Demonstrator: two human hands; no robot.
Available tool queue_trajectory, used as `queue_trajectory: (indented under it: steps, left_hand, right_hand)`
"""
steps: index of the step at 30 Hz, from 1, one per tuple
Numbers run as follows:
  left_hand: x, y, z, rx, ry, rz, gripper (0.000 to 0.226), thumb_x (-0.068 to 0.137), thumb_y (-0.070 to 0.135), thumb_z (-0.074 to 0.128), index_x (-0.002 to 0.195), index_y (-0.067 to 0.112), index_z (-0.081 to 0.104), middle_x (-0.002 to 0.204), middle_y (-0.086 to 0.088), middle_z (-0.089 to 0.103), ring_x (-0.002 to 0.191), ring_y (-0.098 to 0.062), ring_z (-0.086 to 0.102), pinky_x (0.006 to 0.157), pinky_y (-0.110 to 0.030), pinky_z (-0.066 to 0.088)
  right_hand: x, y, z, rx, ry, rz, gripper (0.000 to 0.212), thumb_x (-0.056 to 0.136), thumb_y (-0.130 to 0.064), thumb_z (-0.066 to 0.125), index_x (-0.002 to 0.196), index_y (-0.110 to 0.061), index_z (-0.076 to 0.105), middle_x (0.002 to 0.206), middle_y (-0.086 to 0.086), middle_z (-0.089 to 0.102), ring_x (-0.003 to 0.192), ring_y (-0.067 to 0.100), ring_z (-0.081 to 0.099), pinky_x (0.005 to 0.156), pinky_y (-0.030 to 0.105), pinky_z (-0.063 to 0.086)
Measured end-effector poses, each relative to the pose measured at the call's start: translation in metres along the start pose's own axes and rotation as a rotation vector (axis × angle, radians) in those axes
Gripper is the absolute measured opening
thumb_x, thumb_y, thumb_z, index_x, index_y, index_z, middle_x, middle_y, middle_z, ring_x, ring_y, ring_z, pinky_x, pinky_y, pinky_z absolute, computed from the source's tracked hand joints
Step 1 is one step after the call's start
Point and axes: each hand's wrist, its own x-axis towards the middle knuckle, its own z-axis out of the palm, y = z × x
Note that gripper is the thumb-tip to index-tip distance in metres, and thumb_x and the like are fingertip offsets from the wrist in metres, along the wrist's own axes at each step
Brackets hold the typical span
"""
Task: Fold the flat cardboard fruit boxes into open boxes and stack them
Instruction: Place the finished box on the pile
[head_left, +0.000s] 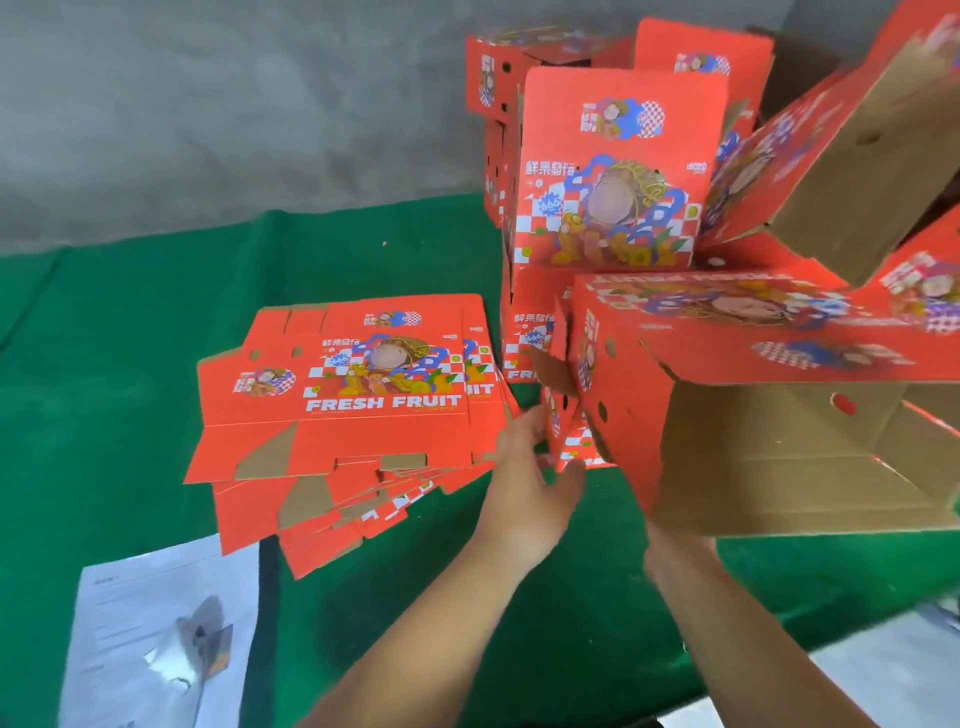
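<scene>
A half-formed red fruit box (727, 353) hangs tilted over the green table, its brown inside facing me. My left hand (530, 483) reaches to the box's left end with fingers stretched out, and a small red end flap (560, 431) lies between thumb and fingers. My right hand (675, 545) is under the box's near edge; only the wrist and heel show, the fingers are hidden. A pile of flat red boxes (353, 400) lies left of my hands.
Folded red boxes (613, 171) stand stacked at the back, and more lean tilted at the right (831, 171). A white printed sheet (156, 639) lies at the near left on the green cloth (130, 364). A grey wall rises behind.
</scene>
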Motion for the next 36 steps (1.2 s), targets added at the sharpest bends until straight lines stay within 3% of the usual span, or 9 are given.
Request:
queue_trajectory:
  steps: [3,8,11,14,17,19,25,31,36]
  left_hand:
    - [0.016,0.017,0.015,0.314,-0.072,0.285,0.081,0.082,0.023,0.067,0.155,0.027,0.033,0.146,0.003,0.039,0.136,-0.019,0.046,0.112,-0.038,0.042]
    - [0.046,0.057,0.03,0.604,-0.09,0.581,0.124,0.07,0.046,0.084,0.164,0.021,0.006,0.161,-0.012,0.019,0.152,-0.033,0.023,0.122,-0.051,0.029]
    - [0.063,0.082,0.033,0.514,0.033,0.742,0.097,0.071,0.042,0.087,0.153,0.023,0.039,0.158,-0.014,0.022,0.148,-0.032,0.028,0.121,-0.048,0.03]
    - [0.082,0.1,0.034,0.592,0.131,0.948,0.042,0.077,0.042,0.083,0.106,0.017,0.066,0.152,-0.014,0.04,0.138,-0.031,0.038,0.115,-0.041,0.032]
    - [0.104,0.118,0.023,0.679,0.043,1.014,0.041,0.087,0.046,0.077,0.076,0.014,0.054,0.138,-0.005,0.062,0.123,-0.03,0.057,0.103,-0.052,0.041]
    - [0.113,0.127,0.013,0.646,-0.002,1.011,0.04,0.092,0.045,0.072,0.074,0.011,0.061,0.114,-0.003,0.073,0.109,-0.026,0.065,0.096,-0.053,0.046]
    - [0.116,0.132,0.011,0.586,-0.03,0.835,0.049,0.095,0.051,0.06,0.078,0.005,0.061,0.082,-0.003,0.058,0.078,-0.025,0.058,0.068,-0.045,0.045]
    - [0.143,0.137,0.018,0.571,0.121,0.752,0.039,0.099,0.042,0.061,0.084,0.006,0.055,0.089,-0.005,0.055,0.079,-0.022,0.051,0.068,-0.038,0.04]
    - [0.168,0.139,0.006,0.876,0.161,0.639,0.044,0.096,0.049,0.063,0.106,0.006,0.06,0.112,-0.016,0.06,0.097,-0.038,0.056,0.081,-0.045,0.042]
  right_hand:
    - [-0.001,-0.012,-0.021,0.13,0.216,-0.269,0.026,0.101,0.0,0.052,0.097,-0.023,0.063,0.098,-0.013,0.076,0.068,0.0,0.064,0.073,0.026,0.049]
    - [-0.006,-0.037,-0.055,0.031,0.646,-0.719,0.066,0.084,0.012,0.058,0.141,-0.018,0.043,0.127,0.008,0.058,0.106,0.018,0.057,0.1,0.036,0.053]
    - [-0.011,-0.065,-0.082,-0.065,0.665,-0.973,0.098,0.08,0.017,0.056,0.163,-0.015,0.016,0.138,-0.007,0.04,0.105,0.025,0.052,0.095,0.029,0.049]
    - [-0.014,-0.094,-0.126,-0.285,0.758,-1.139,0.106,0.084,-0.003,0.069,0.164,-0.008,0.0,0.16,0.025,0.01,0.148,0.018,0.032,0.113,0.024,0.038]
    - [-0.023,-0.134,-0.147,-0.583,0.774,-1.152,0.111,0.084,-0.053,0.077,0.164,-0.014,0.01,0.161,0.04,-0.004,0.156,0.04,-0.004,0.126,0.038,0.004]
    - [-0.026,-0.158,-0.142,-0.662,0.751,-1.168,0.103,0.084,-0.067,0.067,0.162,-0.016,0.024,0.16,0.041,0.0,0.155,0.047,-0.002,0.125,0.04,0.007]
    - [-0.019,-0.175,-0.134,-0.575,0.799,-1.257,0.06,0.103,-0.056,0.049,0.145,-0.013,0.046,0.166,0.029,0.002,0.157,0.039,0.002,0.125,0.054,0.012]
    - [0.005,-0.221,-0.12,-0.696,0.799,-1.007,0.069,0.093,-0.073,0.039,0.155,-0.046,0.025,0.171,0.011,-0.008,0.156,0.037,0.006,0.121,0.054,0.006]
    - [0.024,-0.224,-0.118,-0.895,0.688,-0.929,0.096,0.09,-0.074,0.051,0.161,-0.044,-0.006,0.167,0.012,-0.028,0.152,0.05,0.016,0.12,0.06,0.025]
